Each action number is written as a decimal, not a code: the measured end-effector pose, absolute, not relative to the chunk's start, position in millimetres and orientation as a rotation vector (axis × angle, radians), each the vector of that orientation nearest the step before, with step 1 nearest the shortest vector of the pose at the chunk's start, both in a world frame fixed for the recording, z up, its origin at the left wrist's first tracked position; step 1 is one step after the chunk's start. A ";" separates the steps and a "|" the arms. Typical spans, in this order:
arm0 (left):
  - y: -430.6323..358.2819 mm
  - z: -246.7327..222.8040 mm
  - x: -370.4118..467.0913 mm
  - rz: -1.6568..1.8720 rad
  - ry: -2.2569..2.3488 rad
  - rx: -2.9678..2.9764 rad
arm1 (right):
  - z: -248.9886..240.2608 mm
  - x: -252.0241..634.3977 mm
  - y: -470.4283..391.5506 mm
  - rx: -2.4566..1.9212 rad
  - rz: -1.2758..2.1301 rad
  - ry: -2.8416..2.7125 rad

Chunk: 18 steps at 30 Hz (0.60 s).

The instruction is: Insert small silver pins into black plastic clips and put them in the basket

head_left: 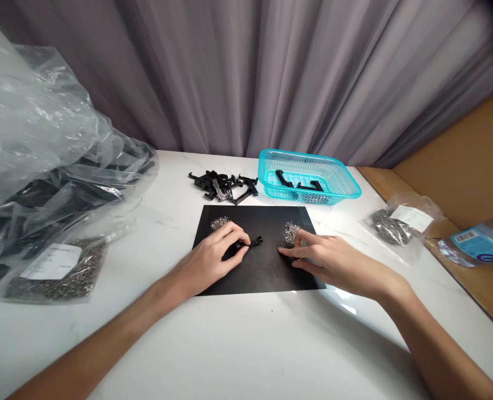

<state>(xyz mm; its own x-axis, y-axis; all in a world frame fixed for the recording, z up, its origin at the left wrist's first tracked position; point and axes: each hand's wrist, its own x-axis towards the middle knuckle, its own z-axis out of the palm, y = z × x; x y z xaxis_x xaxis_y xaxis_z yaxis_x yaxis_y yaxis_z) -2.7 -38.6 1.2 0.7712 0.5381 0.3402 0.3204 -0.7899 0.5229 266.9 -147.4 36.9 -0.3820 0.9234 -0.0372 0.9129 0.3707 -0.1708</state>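
Note:
My left hand (219,253) pinches a small black plastic part (255,242) between thumb and fingertips, just above the black mat (263,278). Its far end sticks out to the right of the fingers, while the rest is partly hidden by them. Behind that hand lies a small pile of silvery metal pieces (220,223). My right hand (325,256) rests at a second pile of tiny metal pieces (290,232), fingers apart and the index fingertip low over the mat. Nothing shows between its fingers, and the pieces are too small to name.
Behind the mat lies a heap of black plastic parts (219,184). Beside it stands a turquoise basket (350,186) with a few similar parts inside. Clear bags of metal pieces lie left (75,272) and right (392,228). A cardboard box wall (463,144) borders the right.

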 end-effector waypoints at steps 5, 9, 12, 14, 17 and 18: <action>-39.4 2.2 -2.5 0.651 0.661 2.533 | 33.7 261.0 -139.4 -1.697 0.252 -2.338; -39.1 1.5 -2.0 0.631 0.658 2.521 | 31.4 260.8 -133.6 -1.628 0.331 -2.201; -38.2 0.3 -2.2 0.571 0.667 2.502 | 26.8 261.8 -131.7 -1.608 0.409 -2.120; -38.1 -0.3 -2.3 0.520 0.669 2.492 | 22.6 261.8 -130.6 -1.589 0.466 -2.071; -39.4 0.3 -1.6 0.466 0.644 2.489 | 17.0 260.4 -128.6 -1.542 0.515 -2.021; -40.0 1.0 -1.2 0.457 0.627 2.492 | 15.7 259.8 -127.9 -1.533 0.515 -2.015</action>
